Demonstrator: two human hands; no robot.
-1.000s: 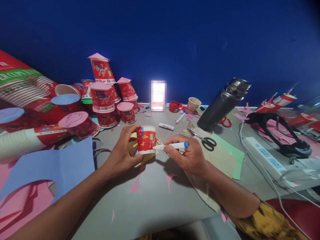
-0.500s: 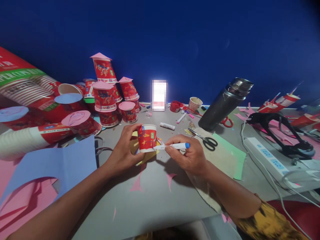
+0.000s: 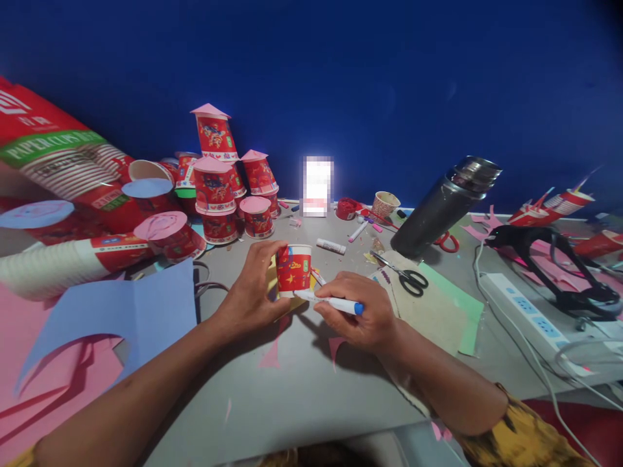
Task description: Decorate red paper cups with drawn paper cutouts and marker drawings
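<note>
My left hand (image 3: 253,279) is wrapped round the left side of a red paper cup (image 3: 294,269) with a white rim and yellow star prints. The cup stands upright just over the grey table. Pinched in my right hand (image 3: 363,308) is a white marker (image 3: 335,302) with a blue end. Its tip points left and reaches the lower white edge of the cup; whether it touches is too small to tell. Yellow paper (image 3: 273,279) shows behind the cup, partly hidden by my left fingers.
Red cups with pink paper tops (image 3: 215,185) are stacked at the left, beside blue card (image 3: 163,301). Scissors (image 3: 406,275) lie right of my right hand, near a black flask (image 3: 442,211) and a power strip (image 3: 533,318). A bright phone-like screen (image 3: 317,188) stands at the back.
The marker's tip has moved left along the cup's lower edge, and its blue end has dropped. My left hand keeps its hold on the cup. The whole view has shifted slightly.
</note>
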